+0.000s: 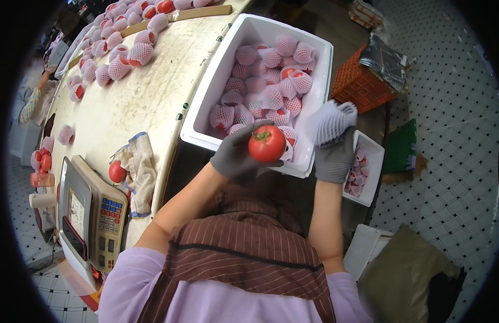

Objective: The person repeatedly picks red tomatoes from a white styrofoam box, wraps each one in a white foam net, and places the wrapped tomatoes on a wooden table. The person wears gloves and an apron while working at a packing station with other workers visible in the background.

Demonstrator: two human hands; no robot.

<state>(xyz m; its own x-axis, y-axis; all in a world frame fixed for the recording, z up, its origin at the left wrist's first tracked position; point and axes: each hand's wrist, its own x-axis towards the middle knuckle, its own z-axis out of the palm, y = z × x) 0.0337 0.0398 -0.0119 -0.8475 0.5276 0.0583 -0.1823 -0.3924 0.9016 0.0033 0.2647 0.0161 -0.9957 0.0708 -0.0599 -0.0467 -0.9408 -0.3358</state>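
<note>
My left hand [234, 155], in a grey glove, holds a bare red tomato [267, 144] with its green stem end facing up. My right hand [335, 160], gloved alike, grips pale foam net sleeves [331, 124]; they look stacked but are blurred. Both hands are over the near edge of a white foam box [202, 138]. Inside the box lie many netted tomatoes [271, 97] in pinkish-white sleeves. The tomato and the sleeves are apart from each other.
Left is a table [152, 97] with more netted tomatoes [119, 67], a cloth glove [139, 169], a loose tomato [117, 172] and a weighing scale [101, 215]. At right stand an orange crate [357, 81], a smaller white box [372, 185] with sleeves and a green container [401, 148].
</note>
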